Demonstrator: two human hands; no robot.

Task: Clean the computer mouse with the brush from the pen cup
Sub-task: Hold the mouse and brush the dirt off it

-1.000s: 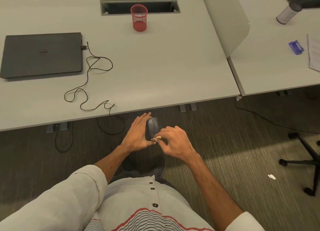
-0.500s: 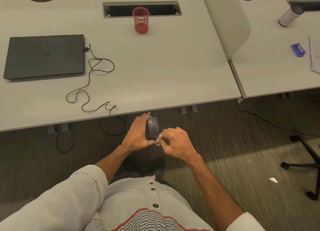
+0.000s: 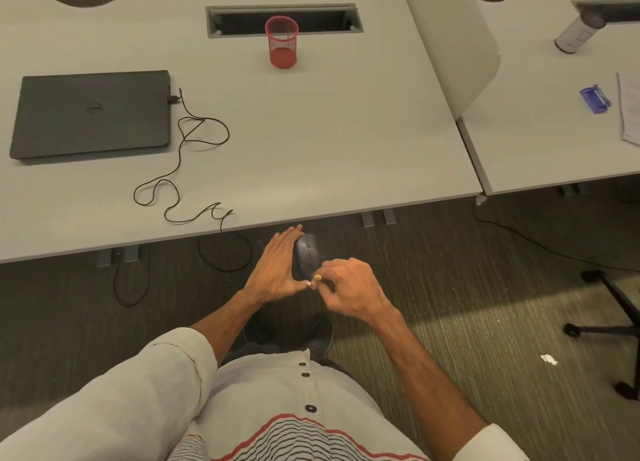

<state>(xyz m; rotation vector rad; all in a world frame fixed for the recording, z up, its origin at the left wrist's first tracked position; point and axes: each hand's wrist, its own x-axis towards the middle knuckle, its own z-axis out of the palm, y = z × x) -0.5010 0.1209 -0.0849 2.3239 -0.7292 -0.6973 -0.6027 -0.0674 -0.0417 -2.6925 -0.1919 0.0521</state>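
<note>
My left hand (image 3: pixel 277 270) holds a dark grey computer mouse (image 3: pixel 307 252) in the air below the desk's front edge, fingers lying along its left side and thumb at its near end. My right hand (image 3: pixel 349 292) pinches a small brush (image 3: pixel 317 278), of which only a pale tan end shows, against the near end of the mouse. Most of the brush is hidden by my fingers. The red mesh pen cup (image 3: pixel 282 41) stands upright at the back middle of the grey desk (image 3: pixel 311 131).
A shut black laptop (image 3: pixel 91 114) lies at the desk's left, its thin cable (image 3: pixel 183 169) looping to the front edge. A white divider panel (image 3: pixel 450 45) separates a second desk carrying a blue object (image 3: pixel 595 98), papers and a cylinder. A chair base (image 3: pixel 616 308) stands at right.
My hands stay together on the mouse, with the brush tip shifting slightly at its near end. The view has tilted a little, so the desk sits lower in frame.
</note>
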